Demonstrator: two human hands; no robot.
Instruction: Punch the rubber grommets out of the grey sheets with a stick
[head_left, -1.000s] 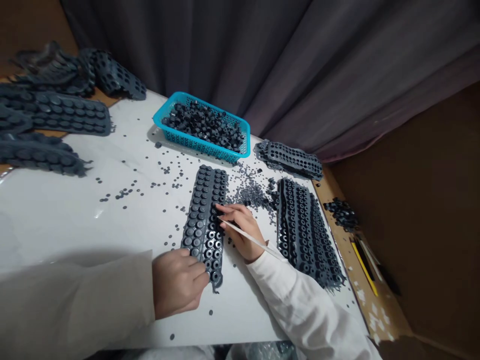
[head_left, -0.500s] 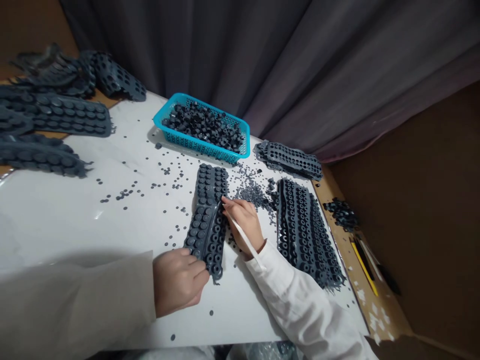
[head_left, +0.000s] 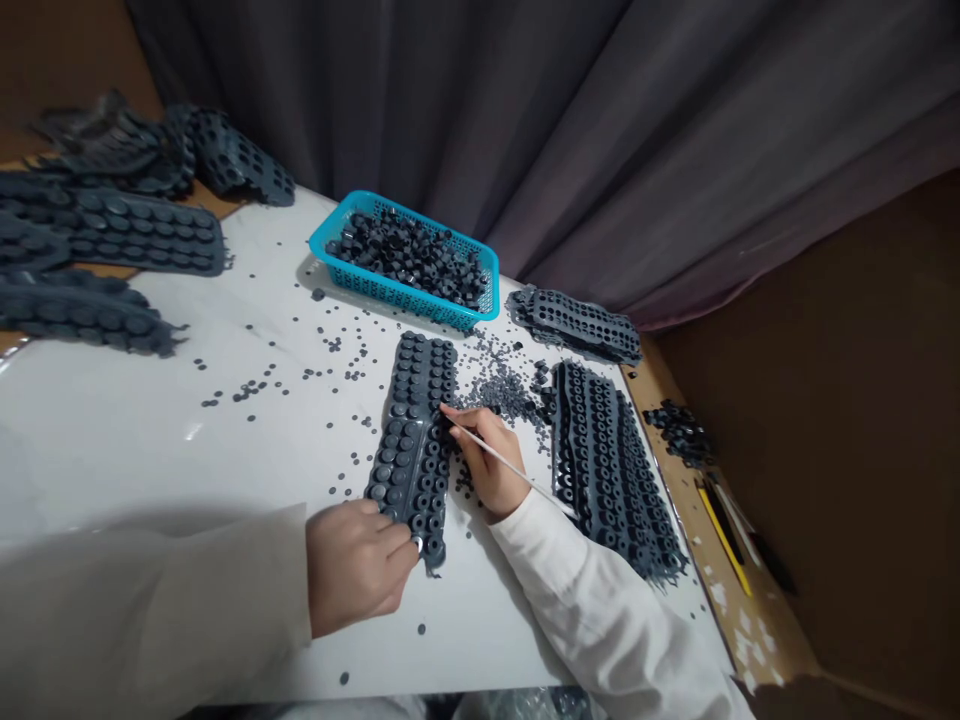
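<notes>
"What's nearest?"
"The left hand (head_left: 360, 565), curled nearly closed against the near end of a knobbed rubber sheet (head_left: 409, 440). I can't tell what its fingertips grip."

"Where does the sheet lie?"
"Lengthwise on the white desk (head_left: 150, 430), between the hands, with a crease across it."

"And the right hand (head_left: 491, 465)?"
"Its fingers are drawn together around a thin white stick (head_left: 510, 465), fingertips at the sheet's right edge."

"What's beside that?"
"More knobbed sheets (head_left: 611, 460), side by side to the right. Small dark discs (head_left: 502, 390) lie scattered between them and the first one."

"Farther off?"
"A blue perforated basket (head_left: 405, 300) full of small dark pieces (head_left: 412, 255), then a dark curtain (head_left: 465, 120) behind."
</notes>
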